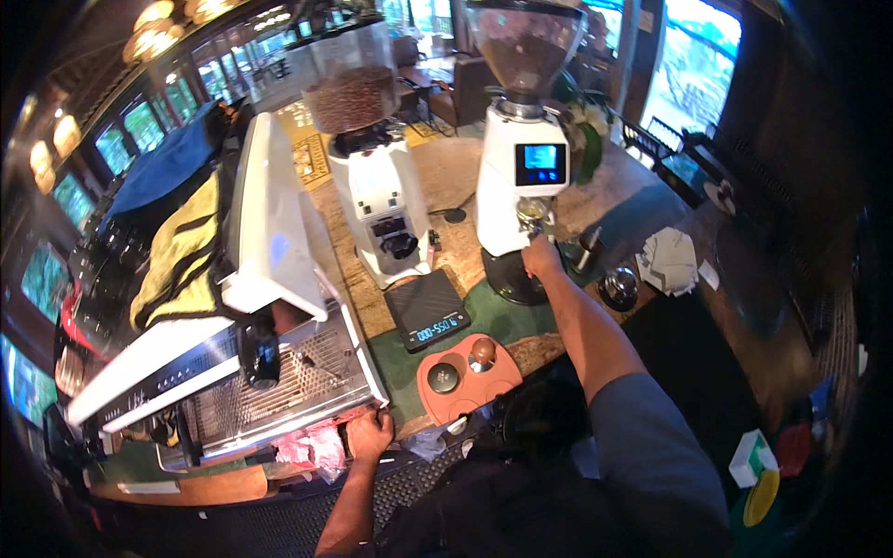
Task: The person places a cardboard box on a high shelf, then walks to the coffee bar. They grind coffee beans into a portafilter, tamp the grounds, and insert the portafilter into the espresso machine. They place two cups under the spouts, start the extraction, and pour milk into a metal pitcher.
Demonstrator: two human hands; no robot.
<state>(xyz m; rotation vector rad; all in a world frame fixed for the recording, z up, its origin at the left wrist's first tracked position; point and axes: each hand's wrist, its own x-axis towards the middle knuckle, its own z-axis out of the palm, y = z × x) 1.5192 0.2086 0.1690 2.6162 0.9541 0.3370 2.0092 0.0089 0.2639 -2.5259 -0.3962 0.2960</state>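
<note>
My right hand is closed around the handle of a portafilter, whose basket sits under the spout of a white coffee grinder with a lit screen. My left hand rests at the counter edge by the front corner of the espresso machine; its fingers are curled, and whether they hold anything is unclear. Between the hands lie a black digital scale and an orange tamping mat carrying a wooden-handled tamper and a round dark distributor.
A second white grinder with beans in its hopper stands left of centre. A pink cloth lies beside my left hand. Right of my right arm are a small round metal item and a stack of paper pieces.
</note>
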